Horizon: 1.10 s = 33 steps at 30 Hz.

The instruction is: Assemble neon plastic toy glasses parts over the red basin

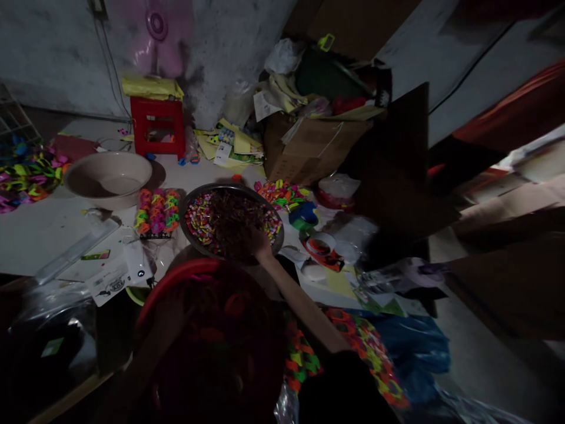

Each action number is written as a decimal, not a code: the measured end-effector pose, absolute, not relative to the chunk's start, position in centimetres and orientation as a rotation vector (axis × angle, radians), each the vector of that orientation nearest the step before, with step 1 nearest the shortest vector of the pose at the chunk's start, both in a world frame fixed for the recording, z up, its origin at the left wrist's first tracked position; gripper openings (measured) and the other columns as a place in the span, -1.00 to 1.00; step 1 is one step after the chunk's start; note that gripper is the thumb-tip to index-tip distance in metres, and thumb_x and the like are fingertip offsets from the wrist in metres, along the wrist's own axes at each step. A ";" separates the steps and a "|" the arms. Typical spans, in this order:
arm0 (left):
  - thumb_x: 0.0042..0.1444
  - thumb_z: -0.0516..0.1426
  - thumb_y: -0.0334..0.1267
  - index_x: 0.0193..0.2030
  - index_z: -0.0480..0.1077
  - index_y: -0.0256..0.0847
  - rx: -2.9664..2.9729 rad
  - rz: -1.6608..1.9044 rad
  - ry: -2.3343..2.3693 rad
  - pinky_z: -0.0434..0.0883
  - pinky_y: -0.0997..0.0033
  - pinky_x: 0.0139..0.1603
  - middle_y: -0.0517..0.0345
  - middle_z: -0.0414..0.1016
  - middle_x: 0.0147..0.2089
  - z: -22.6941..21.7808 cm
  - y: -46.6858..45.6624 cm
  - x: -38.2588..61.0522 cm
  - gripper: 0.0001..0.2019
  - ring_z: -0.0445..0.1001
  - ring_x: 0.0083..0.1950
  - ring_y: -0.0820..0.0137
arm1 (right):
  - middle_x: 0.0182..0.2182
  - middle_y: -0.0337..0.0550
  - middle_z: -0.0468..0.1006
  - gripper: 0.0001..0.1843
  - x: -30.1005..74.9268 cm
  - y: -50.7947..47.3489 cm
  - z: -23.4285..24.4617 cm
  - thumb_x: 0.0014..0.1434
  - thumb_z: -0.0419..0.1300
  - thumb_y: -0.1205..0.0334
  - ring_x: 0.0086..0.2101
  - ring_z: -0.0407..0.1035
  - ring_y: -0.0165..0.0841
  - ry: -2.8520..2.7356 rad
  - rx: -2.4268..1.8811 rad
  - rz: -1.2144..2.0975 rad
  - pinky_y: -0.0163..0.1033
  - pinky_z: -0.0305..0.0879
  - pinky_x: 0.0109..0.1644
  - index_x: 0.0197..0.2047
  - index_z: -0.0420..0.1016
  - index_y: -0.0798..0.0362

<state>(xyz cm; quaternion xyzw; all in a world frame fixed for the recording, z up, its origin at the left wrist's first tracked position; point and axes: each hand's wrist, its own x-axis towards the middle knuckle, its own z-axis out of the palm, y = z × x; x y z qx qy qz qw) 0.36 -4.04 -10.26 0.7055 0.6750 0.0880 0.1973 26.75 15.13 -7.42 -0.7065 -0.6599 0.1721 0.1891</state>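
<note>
My right hand reaches over the near right rim of a round metal bowl, its fingers down at the contents. In the bowl lie many small multicoloured pieces and a dark brown tangled mass that I cannot name. Shadow and blur hide the right fingertips. My left hand is inside the left part of a large red basin, close in front of me. Bright plastic pieces show dimly in that basin. The left fingers are too dark to make out.
Left of the bowl stand a packed tray of bright rings and a beige basin. Behind are a red stool and a cardboard box. Tape rolls lie right. A white device sits front left.
</note>
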 end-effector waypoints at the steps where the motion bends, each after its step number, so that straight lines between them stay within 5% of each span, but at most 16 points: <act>1: 0.23 0.10 -0.12 0.14 0.30 -0.24 1.976 0.244 1.891 0.43 0.05 0.03 -0.05 0.38 0.13 -10.3 -4.0 0.4 -0.61 0.44 0.05 0.23 | -0.29 0.03 0.56 -0.67 26.9 15.2 -7.2 0.32 -0.03 0.16 -0.23 0.44 -0.18 -1.809 -1.990 0.481 -0.23 0.21 -0.19 -0.03 0.46 0.11; 8: 0.23 0.07 -0.09 0.18 0.29 -0.31 2.000 0.300 1.874 0.40 0.13 0.03 -0.19 0.42 0.13 -10.1 -4.0 0.3 -0.55 0.44 0.09 0.14 | -0.40 -0.01 0.52 -0.57 28.1 15.5 -5.9 0.29 -0.11 0.04 -0.32 0.35 -0.24 -1.549 -1.822 0.540 -0.23 0.21 -0.26 -0.33 0.46 0.11; 13: 0.22 0.05 -0.11 0.14 0.36 -0.28 2.012 0.415 1.870 0.36 0.11 0.10 -0.21 0.43 0.15 -8.8 -4.0 0.6 -0.58 0.38 0.18 0.03 | -0.64 -0.31 0.19 -0.48 25.1 10.7 -4.6 0.20 -0.12 -0.23 -0.54 0.11 -0.42 -1.454 -1.561 0.667 -0.32 0.10 -0.48 -0.54 0.20 0.01; 17: 0.21 0.03 -0.11 0.14 0.40 -0.15 2.025 0.584 1.708 0.26 0.09 0.23 -0.06 0.43 0.18 -6.4 -4.5 2.6 -0.60 0.33 0.24 0.09 | -0.66 -0.36 0.14 -0.48 20.6 4.1 -2.4 0.25 -0.14 -0.20 -0.61 0.03 -0.50 -1.460 -1.381 0.803 -0.37 0.03 -0.55 -0.53 0.17 0.01; 24: 0.09 0.05 -0.02 0.01 0.49 -0.21 1.350 0.845 1.204 0.48 0.32 -0.07 0.07 0.62 -0.10 -2.5 -5.2 6.1 -0.56 0.53 -0.02 0.14 | -0.58 -0.29 0.35 -0.72 17.0 -2.2 0.4 0.25 0.02 0.12 -0.57 0.20 -0.50 -1.503 -1.065 0.890 -0.38 0.10 -0.48 -0.43 0.35 0.06; 30: -0.03 0.17 0.04 -0.22 0.56 -0.21 1.112 0.851 1.254 0.50 0.37 -0.24 0.11 0.63 -0.33 -2.1 -5.4 6.1 -0.62 0.58 -0.19 0.18 | -0.62 -0.30 0.30 -0.64 17.3 -1.7 0.7 0.21 0.06 -0.05 -0.58 0.18 -0.46 -1.226 -1.051 1.221 -0.36 0.11 -0.50 -0.45 0.36 0.04; 33: -0.01 0.19 0.04 -0.15 0.54 -0.23 1.054 0.939 1.206 0.50 0.36 -0.22 0.08 0.62 -0.33 -2.7 -5.2 6.0 -0.59 0.57 -0.18 0.18 | -0.60 -0.26 0.34 -0.59 17.6 -1.4 0.8 0.17 0.09 -0.13 -0.52 0.27 -0.40 -1.164 -0.987 1.403 -0.33 0.21 -0.43 -0.48 0.38 0.02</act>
